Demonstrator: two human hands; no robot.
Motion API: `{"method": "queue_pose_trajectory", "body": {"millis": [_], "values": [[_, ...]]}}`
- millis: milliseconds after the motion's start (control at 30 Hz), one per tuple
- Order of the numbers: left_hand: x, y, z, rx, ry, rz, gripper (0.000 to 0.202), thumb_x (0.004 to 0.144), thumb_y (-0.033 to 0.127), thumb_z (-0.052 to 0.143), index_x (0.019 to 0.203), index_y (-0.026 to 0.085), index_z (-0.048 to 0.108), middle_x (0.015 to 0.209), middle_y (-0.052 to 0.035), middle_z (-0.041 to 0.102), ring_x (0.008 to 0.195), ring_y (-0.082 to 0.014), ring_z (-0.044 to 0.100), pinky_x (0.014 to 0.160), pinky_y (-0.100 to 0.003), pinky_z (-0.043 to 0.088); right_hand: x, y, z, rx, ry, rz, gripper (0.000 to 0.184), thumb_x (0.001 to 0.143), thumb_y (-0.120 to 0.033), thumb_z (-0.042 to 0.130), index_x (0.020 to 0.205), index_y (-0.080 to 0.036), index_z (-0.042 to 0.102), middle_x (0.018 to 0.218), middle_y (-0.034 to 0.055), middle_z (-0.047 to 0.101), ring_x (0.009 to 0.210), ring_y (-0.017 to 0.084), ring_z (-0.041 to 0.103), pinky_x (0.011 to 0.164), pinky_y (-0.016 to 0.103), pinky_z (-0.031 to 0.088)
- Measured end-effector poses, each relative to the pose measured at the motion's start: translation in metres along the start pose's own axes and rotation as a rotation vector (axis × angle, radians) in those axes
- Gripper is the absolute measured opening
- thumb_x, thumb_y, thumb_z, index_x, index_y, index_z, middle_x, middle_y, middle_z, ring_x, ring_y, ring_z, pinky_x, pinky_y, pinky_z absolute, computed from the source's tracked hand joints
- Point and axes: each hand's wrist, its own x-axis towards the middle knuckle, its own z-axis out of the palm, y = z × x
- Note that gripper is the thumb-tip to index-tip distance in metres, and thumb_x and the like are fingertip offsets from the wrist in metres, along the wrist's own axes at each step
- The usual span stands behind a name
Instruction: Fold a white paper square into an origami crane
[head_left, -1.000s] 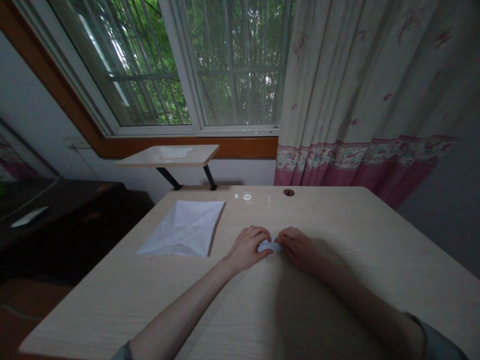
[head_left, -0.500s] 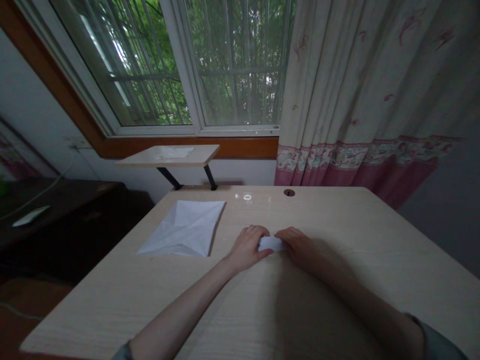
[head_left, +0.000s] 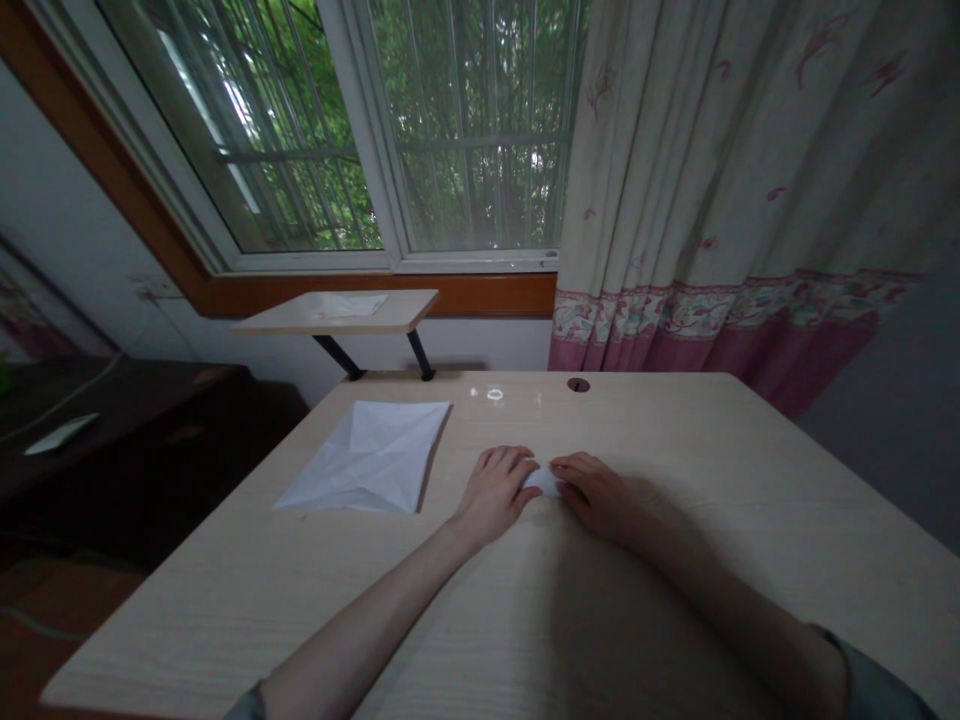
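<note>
A small folded piece of white paper (head_left: 543,481) lies low over the table between my two hands. My left hand (head_left: 496,490) grips its left end, thumb on the near side and fingers curled along the far side. At the other end, my right hand (head_left: 598,492) pinches the paper between thumb and fingers. Much of the paper is hidden under the fingers, so its full shape cannot be made out. To the left, a larger creased white sheet (head_left: 375,455) rests flat on the table, apart from both hands.
The pale wooden table (head_left: 420,610) has a small raised shelf (head_left: 405,312) on black legs at its back left, with thin white paper (head_left: 349,304) on it. A round cable hole (head_left: 578,385) sits near the back edge. A dark side table (head_left: 135,400) stands left.
My left fingers and thumb have shifted slightly over the small folded paper, and less of it shows now. The right hand stays at its end. The larger sheet has not moved.
</note>
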Motion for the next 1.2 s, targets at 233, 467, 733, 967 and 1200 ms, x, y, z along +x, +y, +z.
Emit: {"method": "queue_pose_trajectory", "body": {"millis": [233,467,733,967,1200], "values": [[-0.0014,-0.0028,0.0027,0.028,0.041,-0.032,0.021,0.095,0.023,0.057,0.115,0.026,0.064,0.123,-0.0054,0.061,0.114,-0.0242,0.052,0.098,-0.043,0.042,-0.0001,0.0000,-0.0002,0.028,-0.003,0.011,0.027,0.091,-0.009,0.047,0.105,-0.020,0.068,0.105,0.0094,0.069,0.099,0.022,0.060,0.090,0.040,0.052],[-0.0015,-0.0049,0.0060,0.038,0.053,-0.041,0.020,0.096,0.025,0.055,0.112,0.024,0.068,0.114,-0.0064,0.065,0.104,-0.0239,0.057,0.090,-0.039,0.049,0.0026,-0.0065,-0.0065,0.044,-0.037,-0.055,0.033,0.093,-0.011,0.045,0.116,-0.019,0.067,0.116,0.0111,0.069,0.107,0.023,0.061,0.096,0.043,0.050],[-0.0020,-0.0083,0.0090,-0.044,0.062,-0.046,0.019,0.095,0.019,0.054,0.109,0.023,0.067,0.113,-0.0038,0.069,0.104,-0.0209,0.063,0.092,-0.035,0.053,-0.0018,-0.0021,-0.0073,0.008,-0.037,-0.060,0.033,0.091,-0.018,0.050,0.119,-0.021,0.067,0.117,0.0100,0.071,0.108,0.024,0.064,0.096,0.045,0.050],[-0.0023,-0.0074,0.0069,-0.185,0.027,-0.026,0.025,0.090,0.013,0.052,0.111,0.021,0.063,0.119,-0.0052,0.067,0.113,-0.0200,0.062,0.100,-0.034,0.051,-0.0033,-0.0015,-0.0057,0.051,0.040,-0.071,0.026,0.090,-0.016,0.050,0.108,-0.021,0.069,0.102,0.0090,0.073,0.096,0.023,0.065,0.089,0.044,0.051],[-0.0037,-0.0085,0.0079,-0.246,-0.032,0.030,0.037,0.082,0.015,0.059,0.119,0.019,0.059,0.131,-0.0082,0.061,0.125,-0.0213,0.055,0.109,-0.036,0.044,-0.0016,-0.0021,-0.0031,0.189,0.014,-0.030,0.034,0.076,-0.003,0.044,0.101,-0.022,0.057,0.104,0.0082,0.063,0.100,0.023,0.058,0.091,0.043,0.049]]}}
